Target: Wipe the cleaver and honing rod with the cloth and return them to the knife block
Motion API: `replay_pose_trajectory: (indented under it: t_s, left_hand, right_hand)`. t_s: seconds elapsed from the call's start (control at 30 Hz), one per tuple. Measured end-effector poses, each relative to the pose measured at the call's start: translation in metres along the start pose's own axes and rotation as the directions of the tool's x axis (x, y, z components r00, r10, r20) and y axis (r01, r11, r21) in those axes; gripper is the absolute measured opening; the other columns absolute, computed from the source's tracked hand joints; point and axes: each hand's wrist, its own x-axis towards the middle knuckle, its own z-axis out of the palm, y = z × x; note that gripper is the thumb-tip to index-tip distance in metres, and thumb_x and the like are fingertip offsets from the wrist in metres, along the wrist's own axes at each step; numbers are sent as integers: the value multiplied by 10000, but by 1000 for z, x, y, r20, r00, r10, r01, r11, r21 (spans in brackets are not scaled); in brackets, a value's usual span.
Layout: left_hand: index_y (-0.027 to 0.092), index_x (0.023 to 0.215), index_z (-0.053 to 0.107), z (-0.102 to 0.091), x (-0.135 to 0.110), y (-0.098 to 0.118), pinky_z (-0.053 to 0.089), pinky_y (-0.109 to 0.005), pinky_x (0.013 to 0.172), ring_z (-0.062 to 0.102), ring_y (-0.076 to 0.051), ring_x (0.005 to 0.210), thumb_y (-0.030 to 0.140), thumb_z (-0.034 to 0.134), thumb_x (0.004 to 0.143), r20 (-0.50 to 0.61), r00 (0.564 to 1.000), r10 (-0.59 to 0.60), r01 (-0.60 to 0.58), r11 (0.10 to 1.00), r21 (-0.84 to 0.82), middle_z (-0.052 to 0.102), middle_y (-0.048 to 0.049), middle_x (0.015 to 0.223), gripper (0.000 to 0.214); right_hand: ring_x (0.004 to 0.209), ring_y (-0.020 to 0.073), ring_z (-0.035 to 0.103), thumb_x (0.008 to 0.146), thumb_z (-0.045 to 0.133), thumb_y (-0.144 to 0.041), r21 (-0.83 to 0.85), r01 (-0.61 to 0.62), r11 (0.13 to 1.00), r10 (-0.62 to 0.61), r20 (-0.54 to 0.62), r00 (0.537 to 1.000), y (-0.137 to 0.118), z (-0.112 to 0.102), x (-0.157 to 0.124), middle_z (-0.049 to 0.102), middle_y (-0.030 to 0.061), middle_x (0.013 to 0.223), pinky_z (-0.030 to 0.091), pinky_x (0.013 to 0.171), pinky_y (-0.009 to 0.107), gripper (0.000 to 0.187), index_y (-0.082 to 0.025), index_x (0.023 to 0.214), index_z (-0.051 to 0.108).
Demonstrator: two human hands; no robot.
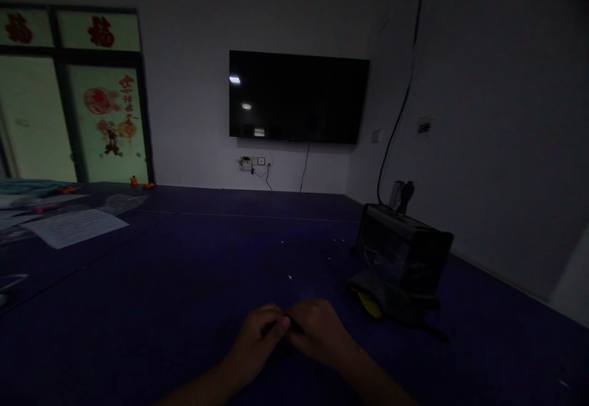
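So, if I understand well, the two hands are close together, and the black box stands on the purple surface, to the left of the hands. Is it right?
Not quite: the side is wrong. In the head view, the black box stands on the purple surface to the right of the left hand and right hand, which are close together.

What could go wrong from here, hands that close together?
1. Dim light: the left hand and right hand meet, and anything between them is hard to make out, so a slip might go unnoticed.
2. The right hand could knock the black, box-shaped device if it swings outward.
3. Small white scraps ahead might get swept about.
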Motion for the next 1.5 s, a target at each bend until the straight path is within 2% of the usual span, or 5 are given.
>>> replay_pose_trajectory:
  t_s: [0.17, 0.67, 1.17, 1.5]
  left_hand:
    - [143, 621, 599, -1, -1, 0, 366, -246, 645, 502, -142, 661, 509, 457, 851, -2, 1000, -7, 7, 1000, 3, 516, -20, 663, 454]
    - [160, 627, 542, -3, -1, -1, 363, -240, 636, 483, -137, 652, 508, 452, 851, -70, 996, -61, 61, 998, -6, 492, -3, 659, 423]
    - [159, 656, 565, -3, 0, 1, 380, -243, 631, 494, -147, 659, 581, 469, 808, -110, 987, -116, 114, 993, -29, 523, -7, 659, 458]
    - [162, 643, 543, -5, 1, -4, 358, -243, 612, 449, -134, 617, 617, 445, 799, -137, 981, -137, 135, 991, -22, 480, 12, 624, 491]
  right_hand:
    - [754, 184, 647, 830, 494, -308, 4, 10, 1000, -10, -18, 1000, 0, 0, 0, 697, 34, 806, 374, 631, 255, 184, -194, 851, 637]
    - [688, 161, 643, 884, 439, -385, -42, 24, 999, -27, -81, 996, -1, 2, -1, 695, 49, 750, 370, 595, 227, 299, -180, 787, 633]
    - [706, 165, 656, 883, 440, -445, -30, 9, 999, -12, -92, 996, 0, 1, -2, 696, 28, 758, 365, 587, 254, 326, -198, 792, 633]
    - [745, 171, 652, 889, 426, -464, -18, -5, 1000, 4, -75, 997, 2, 2, -2, 700, 33, 798, 381, 620, 255, 345, -201, 821, 639]
